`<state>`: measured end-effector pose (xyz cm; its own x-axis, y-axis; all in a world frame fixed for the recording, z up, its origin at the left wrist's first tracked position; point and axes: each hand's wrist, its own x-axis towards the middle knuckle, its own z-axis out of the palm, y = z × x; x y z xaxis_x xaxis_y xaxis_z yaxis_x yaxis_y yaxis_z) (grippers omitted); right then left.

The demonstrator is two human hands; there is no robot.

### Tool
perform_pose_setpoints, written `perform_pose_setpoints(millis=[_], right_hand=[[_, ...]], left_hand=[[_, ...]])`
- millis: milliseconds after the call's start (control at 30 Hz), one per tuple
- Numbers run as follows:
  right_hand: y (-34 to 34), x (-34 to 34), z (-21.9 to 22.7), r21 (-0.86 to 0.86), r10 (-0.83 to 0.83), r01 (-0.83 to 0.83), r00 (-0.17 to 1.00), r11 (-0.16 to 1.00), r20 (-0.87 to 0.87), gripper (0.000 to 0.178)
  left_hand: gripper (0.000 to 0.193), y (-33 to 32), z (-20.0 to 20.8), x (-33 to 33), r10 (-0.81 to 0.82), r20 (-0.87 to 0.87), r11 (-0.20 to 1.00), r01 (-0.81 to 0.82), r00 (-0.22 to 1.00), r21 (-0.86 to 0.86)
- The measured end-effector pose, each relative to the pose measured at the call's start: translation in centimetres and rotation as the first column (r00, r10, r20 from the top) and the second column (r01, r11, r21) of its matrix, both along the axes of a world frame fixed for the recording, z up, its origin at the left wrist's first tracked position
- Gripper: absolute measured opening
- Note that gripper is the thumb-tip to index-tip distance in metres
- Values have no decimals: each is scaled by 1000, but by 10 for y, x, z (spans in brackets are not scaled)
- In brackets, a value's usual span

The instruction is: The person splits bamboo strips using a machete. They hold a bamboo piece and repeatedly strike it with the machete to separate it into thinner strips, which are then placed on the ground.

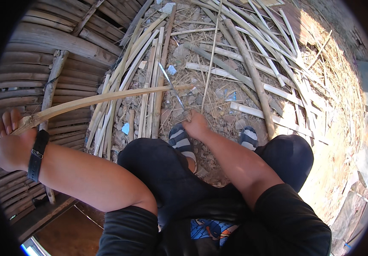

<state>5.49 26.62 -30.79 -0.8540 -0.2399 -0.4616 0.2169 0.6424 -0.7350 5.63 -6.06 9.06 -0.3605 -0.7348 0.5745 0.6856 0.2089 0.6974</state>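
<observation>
At the far left, my left hand is wrapped round one end of a long split bamboo strip. The strip reaches rightward and its far end lies out over the ground in front of me. My right hand, low between my knees, is closed on the handle of a long thin knife. Its narrow blade points up and away to the left, and it crosses the strip near the strip's far end. Whether blade and strip touch, I cannot tell. My fingers hide most of the handle.
Several bamboo strips lie in a bundle beside the slatted bamboo wall on my left. More split pieces and a round pole lie ahead to the right. My sandalled feet rest among shavings and rubble.
</observation>
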Motion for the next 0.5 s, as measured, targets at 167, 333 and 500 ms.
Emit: perform_pose_setpoints(millis=[167, 333, 500], right_hand=[[12, -25, 5, -65, -63, 79, 974, 995, 218, 49], [-32, -10, 23, -306, 54, -73, 996, 949, -70, 51], [-3, -9, 99, -142, 122, -127, 992, 982, -45, 55]], left_hand=[[25, -113, -37, -7, -297, -86, 955, 298, 951, -3], [26, -116, -42, -26, -385, -76, 922, 387, 920, 9], [34, -68, -33, -18, -180, -58, 983, 181, 982, 13]])
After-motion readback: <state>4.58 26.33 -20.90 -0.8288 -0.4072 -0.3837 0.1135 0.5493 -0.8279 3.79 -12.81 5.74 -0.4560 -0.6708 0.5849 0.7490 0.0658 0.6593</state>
